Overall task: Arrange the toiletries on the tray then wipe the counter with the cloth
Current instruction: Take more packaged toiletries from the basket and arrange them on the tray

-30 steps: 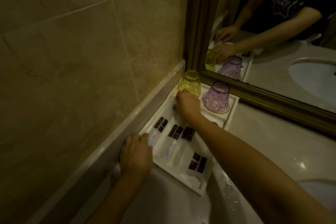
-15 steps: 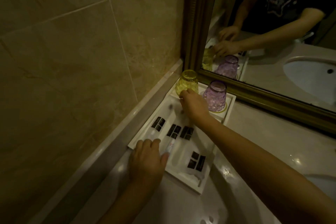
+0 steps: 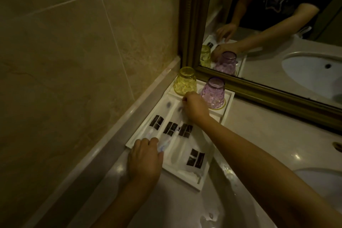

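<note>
A white tray (image 3: pixel 201 186) sits in the counter's corner against the wall ledge. At its far end stand an upturned yellow glass (image 3: pixel 185 84) and an upturned purple glass (image 3: pixel 214 95). Several clear toiletry packets with dark labels (image 3: pixel 170 128) lie side by side in the tray's long section, and one more packet (image 3: pixel 196 158) lies nearest me. My left hand (image 3: pixel 145 159) rests over the tray's near left end, fingertips closed on the near end of a packet with a bluish item inside. My right hand (image 3: pixel 195 107) is curled at the packets' far ends, just in front of the glasses.
A gold-framed mirror (image 3: pixel 259 94) runs along the back and reflects both arms and the tray. Tiled wall and a raised ledge (image 3: pixel 114 135) bound the left side. A sink basin (image 3: pixel 325 181) lies at the right. Water drops (image 3: pixel 229 172) dot the glossy counter (image 3: pixel 259 135).
My left hand has slid right along the tray's near edge, from the leftmost packet toward the second one. My right hand has stayed by the glasses.
</note>
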Tool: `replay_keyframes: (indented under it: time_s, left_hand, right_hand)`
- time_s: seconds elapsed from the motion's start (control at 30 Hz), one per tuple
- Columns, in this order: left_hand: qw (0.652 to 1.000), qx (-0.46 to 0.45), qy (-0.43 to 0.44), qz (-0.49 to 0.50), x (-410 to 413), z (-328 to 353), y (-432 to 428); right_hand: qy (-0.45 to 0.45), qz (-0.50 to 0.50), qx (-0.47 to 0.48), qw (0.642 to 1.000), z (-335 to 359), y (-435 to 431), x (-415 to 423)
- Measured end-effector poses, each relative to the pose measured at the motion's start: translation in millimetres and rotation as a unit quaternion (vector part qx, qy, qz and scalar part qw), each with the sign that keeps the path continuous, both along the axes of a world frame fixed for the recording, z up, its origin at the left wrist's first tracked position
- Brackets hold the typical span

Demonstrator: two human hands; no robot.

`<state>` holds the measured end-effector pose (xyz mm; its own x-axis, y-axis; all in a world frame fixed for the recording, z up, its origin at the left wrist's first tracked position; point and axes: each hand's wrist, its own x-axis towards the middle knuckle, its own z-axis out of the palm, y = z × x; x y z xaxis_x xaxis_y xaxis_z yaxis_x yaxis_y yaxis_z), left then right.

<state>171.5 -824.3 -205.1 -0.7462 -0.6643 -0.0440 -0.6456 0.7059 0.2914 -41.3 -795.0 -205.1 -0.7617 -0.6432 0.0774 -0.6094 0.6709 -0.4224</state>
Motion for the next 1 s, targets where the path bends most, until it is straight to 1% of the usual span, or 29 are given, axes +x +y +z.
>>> replay_keyframes:
  time_s: [0.13,0.27,0.33,0.4,0.47,0.53,0.6,0.7,0.83,1.0]
  left_hand:
    - [1.000,-0.005,-0.012,0.012,0,1,-2]
    - [0.999,-0.019,-0.029,0.008,0,4,-2]
    - [0.999,-0.030,-0.036,0.011,1,7,1]
    - [0.999,-0.039,-0.023,0.001,3,8,8]
    - [0.999,-0.019,-0.006,-0.031,5,7,20]
    - [0.998,0.001,-0.003,-0.063,5,3,30]
    - [0.998,0.004,-0.008,-0.064,2,0,34]
    - [0.999,0.015,-0.006,-0.047,-3,-1,31]
    - [0.998,0.047,0.010,-0.034,-7,-2,30]
    - [0.999,0.033,0.019,-0.030,-7,-4,27]
  right_hand:
    - [0.019,0.007,-0.012,1.000,0,-6,4]
    - [0.025,0.007,0.013,1.000,-1,-6,6]
    - [0.018,0.020,-0.003,1.000,0,-1,8]
    - [0.015,0.023,-0.034,0.999,5,8,6]
    - [0.025,0.010,-0.039,0.999,9,20,-1]
    - [0.027,0.010,0.011,1.000,11,33,-6]
    - [0.028,0.034,0.075,0.996,10,41,-4]
    - [0.043,0.048,0.107,0.992,7,42,3]
    - [0.044,0.035,0.085,0.995,6,40,6]
    - [0.028,0.028,0.032,0.999,5,42,10]
